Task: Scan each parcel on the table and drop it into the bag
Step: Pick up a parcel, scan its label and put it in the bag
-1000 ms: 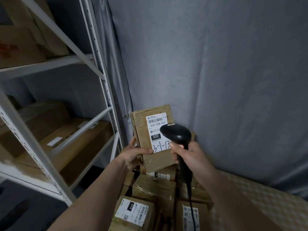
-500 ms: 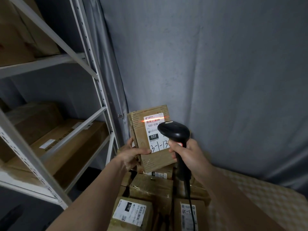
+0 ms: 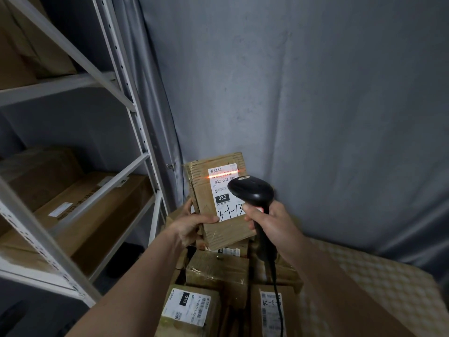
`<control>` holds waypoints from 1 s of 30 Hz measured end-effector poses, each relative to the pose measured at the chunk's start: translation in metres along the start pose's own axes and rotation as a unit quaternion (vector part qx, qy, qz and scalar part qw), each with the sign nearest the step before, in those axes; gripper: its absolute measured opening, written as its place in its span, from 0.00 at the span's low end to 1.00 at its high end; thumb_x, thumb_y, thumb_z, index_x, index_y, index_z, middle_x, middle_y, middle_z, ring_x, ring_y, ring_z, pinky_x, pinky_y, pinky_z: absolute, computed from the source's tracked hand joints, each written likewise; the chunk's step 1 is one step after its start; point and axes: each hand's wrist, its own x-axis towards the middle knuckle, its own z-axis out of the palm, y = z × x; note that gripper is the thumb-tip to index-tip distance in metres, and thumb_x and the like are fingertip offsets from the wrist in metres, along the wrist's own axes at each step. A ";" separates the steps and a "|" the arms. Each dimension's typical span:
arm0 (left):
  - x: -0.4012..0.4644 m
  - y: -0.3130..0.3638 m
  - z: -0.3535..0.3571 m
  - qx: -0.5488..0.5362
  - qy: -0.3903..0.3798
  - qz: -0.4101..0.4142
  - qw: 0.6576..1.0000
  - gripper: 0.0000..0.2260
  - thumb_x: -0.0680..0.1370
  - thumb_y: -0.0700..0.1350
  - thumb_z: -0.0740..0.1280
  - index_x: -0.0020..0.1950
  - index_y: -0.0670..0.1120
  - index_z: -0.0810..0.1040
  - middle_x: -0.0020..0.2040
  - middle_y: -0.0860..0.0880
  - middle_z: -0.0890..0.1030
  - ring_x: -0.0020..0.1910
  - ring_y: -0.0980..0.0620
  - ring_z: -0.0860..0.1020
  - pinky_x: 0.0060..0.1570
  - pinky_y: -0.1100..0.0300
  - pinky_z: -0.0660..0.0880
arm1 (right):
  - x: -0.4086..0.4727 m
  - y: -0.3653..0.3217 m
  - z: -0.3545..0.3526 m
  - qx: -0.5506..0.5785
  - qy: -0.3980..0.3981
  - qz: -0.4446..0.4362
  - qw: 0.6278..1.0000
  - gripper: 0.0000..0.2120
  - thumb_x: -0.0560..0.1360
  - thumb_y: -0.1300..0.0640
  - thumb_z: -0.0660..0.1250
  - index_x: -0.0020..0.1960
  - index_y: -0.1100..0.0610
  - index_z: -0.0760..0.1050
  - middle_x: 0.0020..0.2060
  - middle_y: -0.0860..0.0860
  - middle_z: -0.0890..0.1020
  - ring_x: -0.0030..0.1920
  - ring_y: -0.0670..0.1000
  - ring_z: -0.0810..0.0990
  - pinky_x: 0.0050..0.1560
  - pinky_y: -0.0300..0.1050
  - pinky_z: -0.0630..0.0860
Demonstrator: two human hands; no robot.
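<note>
Grey fabric backdrop (image 3: 315,93), metal shelving (image 3: 136,132) at left. Cardboard parcel (image 3: 206,215) held upright above parcel pile (image 3: 216,271) on table (image 3: 388,288); left hand (image 3: 192,227) grips its lower left corner, thumb on label. Right hand (image 3: 272,224) wraps barcode scanner (image 3: 252,190) handle, forefinger on trigger. Red scan line crosses label barcode (image 3: 222,175). Hold parcel steady, beam spanning all bars. Versus half-second earlier: line already lit, pose near unchanged.

both forearms stretched forward; left hand (image 3: 192,226) grips the brown taped cardboard parcel (image 3: 218,203) upright, thumb across its front, right hand (image 3: 272,223) wrapped round the black corded handheld barcode scanner (image 3: 252,193), held raised
</note>
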 end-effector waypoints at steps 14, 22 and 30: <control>0.000 -0.032 0.059 -0.009 0.006 -0.128 0.992 0.28 0.60 0.56 0.78 0.57 0.45 0.79 0.46 0.44 0.82 0.49 0.43 0.80 0.46 0.47 0.78 | -0.012 0.040 -0.042 0.052 0.151 0.060 0.985 0.04 0.76 0.57 0.68 0.48 0.58 0.76 0.32 0.49 0.76 0.32 0.46 0.75 0.32 0.35 0.70; 0.004 -0.076 0.111 0.118 -0.081 -0.128 0.981 0.48 0.53 0.62 0.82 0.70 0.61 0.67 0.59 0.49 0.82 0.59 0.45 0.79 0.55 0.44 0.77 | -0.043 0.075 -0.078 0.081 0.257 0.094 0.958 0.10 0.74 0.55 0.71 0.53 0.57 0.78 0.41 0.53 0.83 0.40 0.51 0.78 0.39 0.41 0.72; -0.001 -0.129 0.157 0.178 -0.192 -0.156 0.952 0.52 0.51 0.58 0.83 0.73 0.57 0.66 0.57 0.49 0.83 0.56 0.47 0.81 0.57 0.44 0.78 | -0.104 0.111 -0.106 0.108 0.396 0.128 0.903 0.11 0.73 0.56 0.72 0.53 0.56 0.78 0.41 0.50 0.83 0.39 0.50 0.79 0.41 0.46 0.74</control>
